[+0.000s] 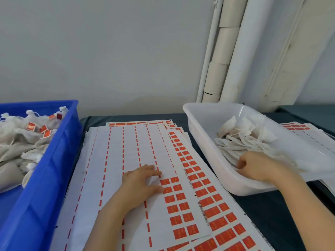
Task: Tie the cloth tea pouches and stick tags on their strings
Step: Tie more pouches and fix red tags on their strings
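A stack of white sticker sheets (126,153) with rows of red tags (178,209) lies in the middle. My left hand (141,183) rests on the top sheet, its fingertips touching the uppermost red tags. On the right, a white tray (201,134) holds untied cloth pouches (241,136). Inside its near end, my right hand (257,165) has its fingers curled into the pouches; whether it grips one is hidden. On the left, a blue bin (59,156) holds tied pouches (21,142) with red tags on their strings.
A dark table surface (257,211) shows between the sheets and the tray. More sticker sheets (297,126) lie under the tray's far right side. Pale pipes and cardboard tubes (223,51) lean in the wall corner behind the tray.
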`<action>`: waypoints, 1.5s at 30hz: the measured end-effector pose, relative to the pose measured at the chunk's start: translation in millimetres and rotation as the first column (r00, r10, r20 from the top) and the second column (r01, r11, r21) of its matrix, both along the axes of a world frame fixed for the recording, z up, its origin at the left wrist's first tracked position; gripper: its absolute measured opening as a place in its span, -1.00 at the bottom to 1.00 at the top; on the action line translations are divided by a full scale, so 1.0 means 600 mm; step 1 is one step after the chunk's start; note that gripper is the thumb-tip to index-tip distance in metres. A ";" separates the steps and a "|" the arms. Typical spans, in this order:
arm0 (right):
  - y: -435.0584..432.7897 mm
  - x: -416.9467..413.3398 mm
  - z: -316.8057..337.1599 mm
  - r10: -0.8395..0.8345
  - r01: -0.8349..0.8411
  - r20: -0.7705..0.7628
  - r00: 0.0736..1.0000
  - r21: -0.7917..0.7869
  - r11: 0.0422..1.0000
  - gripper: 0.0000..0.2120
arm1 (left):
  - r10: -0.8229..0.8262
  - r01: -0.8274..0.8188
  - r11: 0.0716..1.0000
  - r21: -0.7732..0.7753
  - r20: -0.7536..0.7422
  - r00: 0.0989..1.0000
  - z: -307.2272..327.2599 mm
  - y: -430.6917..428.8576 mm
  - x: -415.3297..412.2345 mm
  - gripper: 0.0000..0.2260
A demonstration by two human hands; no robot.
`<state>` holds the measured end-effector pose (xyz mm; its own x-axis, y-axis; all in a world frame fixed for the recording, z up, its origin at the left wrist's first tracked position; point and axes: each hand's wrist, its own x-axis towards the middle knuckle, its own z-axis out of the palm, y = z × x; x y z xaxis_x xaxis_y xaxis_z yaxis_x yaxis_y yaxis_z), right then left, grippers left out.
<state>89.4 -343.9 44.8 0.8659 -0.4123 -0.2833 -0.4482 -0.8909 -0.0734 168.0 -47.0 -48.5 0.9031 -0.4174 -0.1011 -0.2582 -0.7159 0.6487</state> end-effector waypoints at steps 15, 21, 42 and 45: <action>0.048 -0.013 0.053 -0.231 0.020 0.638 0.735 0.321 0.947 -0.72 | 0.044 -0.044 0.996 -0.074 -0.004 0.999 0.007 -0.001 -0.004 -0.68; 0.106 -0.002 0.112 -0.354 -0.195 0.741 0.570 0.541 0.818 -0.78 | 0.227 -0.208 0.914 -0.349 0.013 0.974 0.021 -0.020 -0.017 -0.66; 0.268 0.088 -0.061 -0.464 -0.085 0.228 0.856 0.947 0.309 -0.62 | 0.201 -0.212 0.750 -0.627 -0.088 0.976 0.023 -0.032 -0.025 -0.75; 0.268 0.077 -0.078 -0.437 -0.214 0.369 0.821 0.907 0.364 -0.74 | 0.170 -0.237 0.715 -0.657 -0.165 0.971 0.029 -0.023 -0.025 -0.71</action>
<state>135.5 -183.0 -1.9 0.9489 -0.2949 -0.1124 -0.1381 -0.0679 -0.9881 153.1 -60.9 -30.9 0.9757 -0.2132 0.0512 -0.0774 -0.1162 0.9902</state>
